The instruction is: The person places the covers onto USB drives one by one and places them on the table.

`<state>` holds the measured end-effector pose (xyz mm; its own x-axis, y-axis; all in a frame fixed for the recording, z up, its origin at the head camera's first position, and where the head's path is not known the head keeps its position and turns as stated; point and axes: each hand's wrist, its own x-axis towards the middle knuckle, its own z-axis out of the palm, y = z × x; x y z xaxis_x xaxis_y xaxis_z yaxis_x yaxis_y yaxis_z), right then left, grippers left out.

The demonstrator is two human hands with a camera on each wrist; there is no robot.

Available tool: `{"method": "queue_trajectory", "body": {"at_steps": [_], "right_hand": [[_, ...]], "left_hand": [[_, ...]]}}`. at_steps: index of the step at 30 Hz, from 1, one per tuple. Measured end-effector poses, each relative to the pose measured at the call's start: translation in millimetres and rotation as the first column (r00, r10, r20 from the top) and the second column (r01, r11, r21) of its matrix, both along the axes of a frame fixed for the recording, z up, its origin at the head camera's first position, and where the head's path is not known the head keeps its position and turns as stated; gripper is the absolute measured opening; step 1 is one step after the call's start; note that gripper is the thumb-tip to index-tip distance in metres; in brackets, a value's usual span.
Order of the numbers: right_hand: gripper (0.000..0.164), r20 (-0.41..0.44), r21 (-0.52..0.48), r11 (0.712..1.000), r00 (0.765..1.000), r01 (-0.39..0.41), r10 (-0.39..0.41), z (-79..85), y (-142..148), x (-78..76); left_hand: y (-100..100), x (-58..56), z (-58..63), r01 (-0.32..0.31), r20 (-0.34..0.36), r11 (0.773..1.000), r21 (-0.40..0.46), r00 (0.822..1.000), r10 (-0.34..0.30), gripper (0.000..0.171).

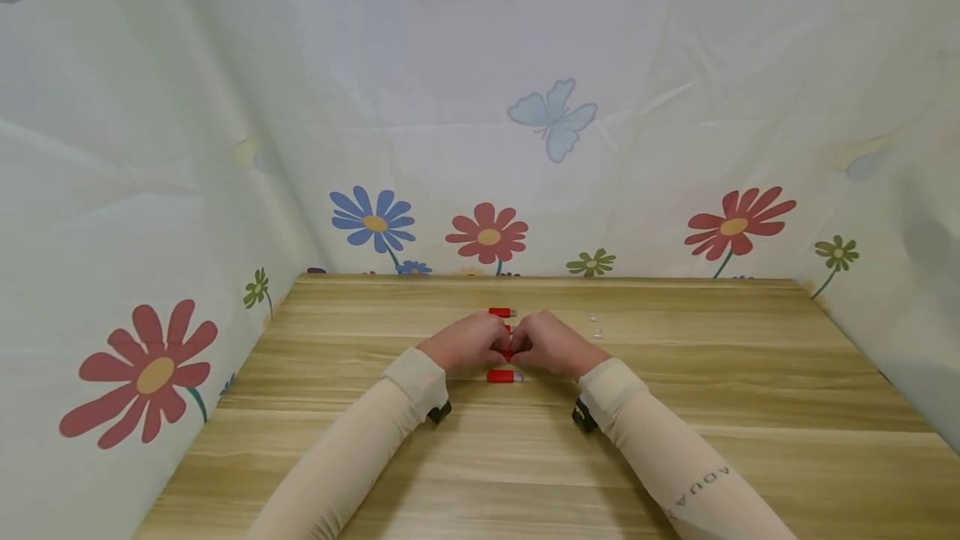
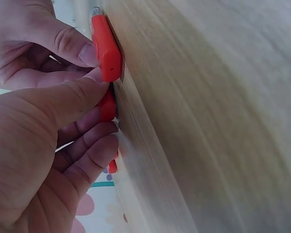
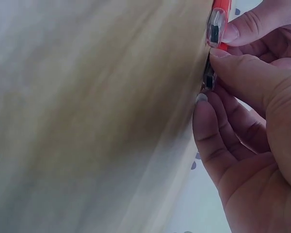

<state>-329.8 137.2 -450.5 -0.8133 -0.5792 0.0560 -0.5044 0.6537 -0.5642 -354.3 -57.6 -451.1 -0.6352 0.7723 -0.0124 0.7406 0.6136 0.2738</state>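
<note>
Several red USB sticks lie in a column on the wooden table; the nearest red USB stick [image 1: 501, 377] carries a clear cap on its right end. Just behind it, my left hand [image 1: 468, 342] pinches the red body of another USB stick [image 2: 106, 107] between thumb and fingers. From the other side, my right hand [image 1: 557, 346] holds the plug end of that same stick [image 3: 209, 80], its fingertips partly covering it. The far USB stick [image 1: 499, 312] shows a bare metal plug. Another one between is mostly hidden by the hands.
Two small clear caps, a far one [image 1: 593, 317] and a nearer one [image 1: 597, 334], lie to the right of my right hand. A flower-printed white sheet [image 1: 637, 198] rises along the back and sides of the wooden table [image 1: 712, 357].
</note>
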Motion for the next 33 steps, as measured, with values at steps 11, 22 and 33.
{"method": "queue_trajectory", "body": {"at_steps": [11,22,33], "right_hand": [[0.005,0.001,0.025,1.000,1.000,0.016,-0.016,4.2,-4.1,2.9],[0.004,-0.017,0.039,0.999,1.000,0.010,-0.009,3.9,-4.8,3.0],[0.003,-0.003,0.038,0.999,1.000,0.012,-0.011,5.9,-0.8,4.7]], "left_hand": [[0.3,2.3,-0.7,-0.009,-0.012,1.000,0.008,1.000,0.009,0.009],[-0.7,1.4,-1.5,-0.026,0.014,0.999,0.021,1.000,0.026,0.008],[0.7,5.1,2.0,-0.080,0.039,0.997,-0.012,0.996,0.080,0.005]]}}
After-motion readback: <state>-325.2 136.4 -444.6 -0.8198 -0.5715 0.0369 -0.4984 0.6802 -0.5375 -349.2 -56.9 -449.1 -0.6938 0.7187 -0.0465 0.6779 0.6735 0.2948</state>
